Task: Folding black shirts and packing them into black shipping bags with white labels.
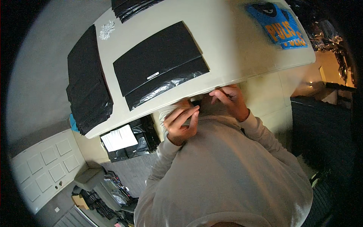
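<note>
My left hand [181,122] is in front of my body, just below the table's near edge. Its thumb and fingertips are pinched together, and whatever may be between them is too small to make out. My right hand [231,101] is at the table edge, fingers curled and thumb close to them; what it grips, if anything, is hidden. On the white table [223,45], nearest my left hand, lies a flat black package [159,56] with a glossy lower strip and a small white label.
A stack of black packages [87,79] lies along the table's left side, beside small white tags [107,29]. More black packages [136,8] are at the far edge. A blue garment with orange lettering [278,26] lies far right. White papers [119,138] rest on black packages below the table.
</note>
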Available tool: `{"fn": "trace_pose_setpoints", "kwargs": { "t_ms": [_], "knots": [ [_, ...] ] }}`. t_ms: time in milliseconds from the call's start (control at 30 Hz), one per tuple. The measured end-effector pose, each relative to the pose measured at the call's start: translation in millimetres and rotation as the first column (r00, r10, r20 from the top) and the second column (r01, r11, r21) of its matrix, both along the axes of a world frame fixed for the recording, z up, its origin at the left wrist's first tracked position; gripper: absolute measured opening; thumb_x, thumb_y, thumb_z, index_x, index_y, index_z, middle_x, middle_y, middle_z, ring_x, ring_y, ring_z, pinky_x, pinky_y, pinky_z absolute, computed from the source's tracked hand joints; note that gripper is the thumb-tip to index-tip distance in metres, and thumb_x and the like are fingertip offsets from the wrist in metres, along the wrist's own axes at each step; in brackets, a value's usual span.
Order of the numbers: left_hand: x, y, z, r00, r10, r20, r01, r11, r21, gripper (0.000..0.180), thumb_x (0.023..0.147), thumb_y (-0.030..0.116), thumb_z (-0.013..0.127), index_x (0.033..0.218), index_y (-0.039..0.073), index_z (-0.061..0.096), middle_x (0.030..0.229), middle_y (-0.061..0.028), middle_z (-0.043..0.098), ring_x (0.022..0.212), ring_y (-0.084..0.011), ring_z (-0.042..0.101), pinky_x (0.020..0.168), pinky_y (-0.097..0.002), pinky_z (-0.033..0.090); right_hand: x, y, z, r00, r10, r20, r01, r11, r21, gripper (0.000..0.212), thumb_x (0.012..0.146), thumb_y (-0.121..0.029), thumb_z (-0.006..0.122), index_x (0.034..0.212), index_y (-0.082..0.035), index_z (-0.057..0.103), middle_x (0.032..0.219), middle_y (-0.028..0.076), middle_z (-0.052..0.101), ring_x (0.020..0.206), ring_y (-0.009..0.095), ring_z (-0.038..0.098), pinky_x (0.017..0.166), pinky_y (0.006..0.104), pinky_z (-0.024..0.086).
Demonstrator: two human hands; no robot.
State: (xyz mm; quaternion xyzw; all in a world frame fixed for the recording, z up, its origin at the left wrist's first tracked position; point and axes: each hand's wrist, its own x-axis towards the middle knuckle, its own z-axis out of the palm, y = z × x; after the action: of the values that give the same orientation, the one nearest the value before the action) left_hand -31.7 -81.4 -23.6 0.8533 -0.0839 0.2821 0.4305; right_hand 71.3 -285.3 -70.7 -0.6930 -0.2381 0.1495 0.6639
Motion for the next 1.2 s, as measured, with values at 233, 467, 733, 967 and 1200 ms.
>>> {"fn": "trace_pose_setpoints", "kwargs": {
  "t_ms": [233, 467, 733, 967, 1200],
  "knots": [
    [-5.9, 0.8, -2.0, 1.0, 0.009, -0.015, -0.009, 0.999, -0.033, 0.018, 0.079, -0.007, 0.075, 0.096, 0.0, 0.079, 0.079, -0.0107, 0.073, 0.067, -0.0189, 0.071, 0.062, -0.0268, 0.054, -16.5, 12.4, 16.5, 0.983, -0.133, -0.129, 0.129, 0.991, -0.043, 0.028, 0.104, -0.021, 0.06, 0.097, 0.002, 0.075, 0.078, 0.008, 0.073, 0.066, 0.013, 0.064, 0.062, 0.0273, 0.05],
    [-9.7, 5.0, -2.7, 0.999, -0.032, -0.003, 0.032, 0.999, -0.01, 0.025, 0.074, -0.011, 0.076, 0.097, -0.001, 0.079, 0.081, -0.0096, 0.071, 0.065, -0.019, 0.069, 0.059, -0.029, 0.054, -21.6, 17.9, 9.6, 0.927, -0.222, -0.302, 0.241, 0.97, 0.027, 0.027, 0.105, -0.021, 0.059, 0.096, -0.001, 0.073, 0.074, 0.007, 0.071, 0.06, 0.01, 0.059, 0.057, 0.0253, 0.046],
    [-15.3, 7.8, -6.5, 0.998, -0.049, -0.039, 0.048, 0.999, -0.022, 0.02, 0.079, -0.006, 0.077, 0.097, 0.002, 0.08, 0.079, -0.0104, 0.073, 0.066, -0.0182, 0.071, 0.059, -0.0276, 0.054, -31.5, 32.8, 13.1, 0.874, -0.377, -0.307, 0.417, 0.905, 0.078, 0.023, 0.103, -0.015, 0.059, 0.09, -0.002, 0.071, 0.071, 0.008, 0.068, 0.057, 0.011, 0.058, 0.053, 0.0267, 0.045],
    [-10.0, 6.8, -12.3, 0.956, -0.119, -0.268, 0.053, 0.968, -0.243, 0.012, 0.088, 0.002, 0.076, 0.099, -0.002, 0.078, 0.085, -0.0127, 0.074, 0.063, -0.0171, 0.068, 0.059, -0.0285, 0.054, -37.1, 47.8, 38.5, 0.868, -0.478, -0.133, 0.492, 0.864, 0.106, 0.029, 0.098, -0.014, 0.063, 0.073, 0.0, 0.07, 0.062, 0.008, 0.066, 0.052, 0.011, 0.054, 0.051, 0.0254, 0.041],
    [2.4, 36.3, 21.6, 0.793, -0.438, -0.424, -0.131, 0.557, -0.82, 0.043, 0.112, 0.03, 0.047, 0.105, -0.002, 0.075, 0.091, -0.0075, 0.076, 0.082, -0.009, 0.069, 0.063, -0.0218, 0.042, -34.5, 62.6, 86.0, 0.992, 0.012, 0.129, -0.023, 0.996, 0.087, 0.024, 0.1, -0.013, 0.063, 0.084, 0.0, 0.076, 0.06, 0.003, 0.062, 0.054, 0.008, 0.053, 0.053, 0.0259, 0.042]
  ]
}}
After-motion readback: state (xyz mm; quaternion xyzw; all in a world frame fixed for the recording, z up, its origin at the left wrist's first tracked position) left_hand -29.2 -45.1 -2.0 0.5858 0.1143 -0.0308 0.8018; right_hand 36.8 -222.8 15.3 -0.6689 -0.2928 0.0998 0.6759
